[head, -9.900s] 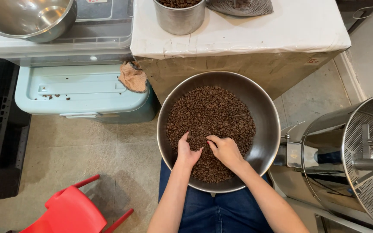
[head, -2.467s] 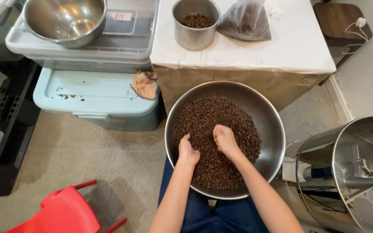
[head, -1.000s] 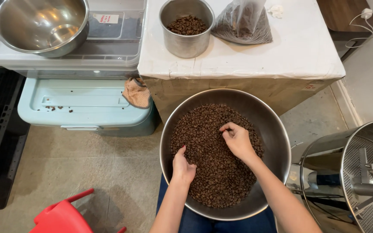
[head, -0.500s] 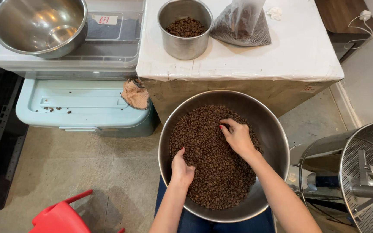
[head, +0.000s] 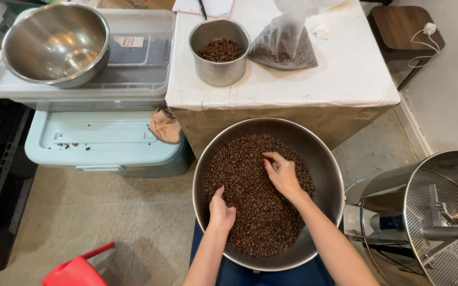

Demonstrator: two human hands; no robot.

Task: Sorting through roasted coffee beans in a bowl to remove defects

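Observation:
A wide steel bowl (head: pixel 322 159) rests on my lap, filled with brown roasted coffee beans (head: pixel 239 169). My left hand (head: pixel 221 209) lies on the beans near the bowl's left side, fingers curled down into them. My right hand (head: pixel 281 172) is in the middle of the heap, fingers bent and pinched together over the beans. Whether a bean sits between those fingertips is too small to tell.
Ahead stands a white-covered box (head: pixel 345 74) with a steel canister of beans (head: pixel 219 52) and a plastic bag of beans (head: pixel 284 45). Left are an empty steel bowl (head: pixel 54 45) on a clear bin, a pale blue lidded tub (head: pixel 102 140), and a red stool (head: pixel 78 270). A steel perforated drum (head: pixel 441 217) stands to the right.
My right hand has slid slightly left and toward me across the beans, fingers still curled. My left hand stays at the bowl's left side. The view has tilted up a little.

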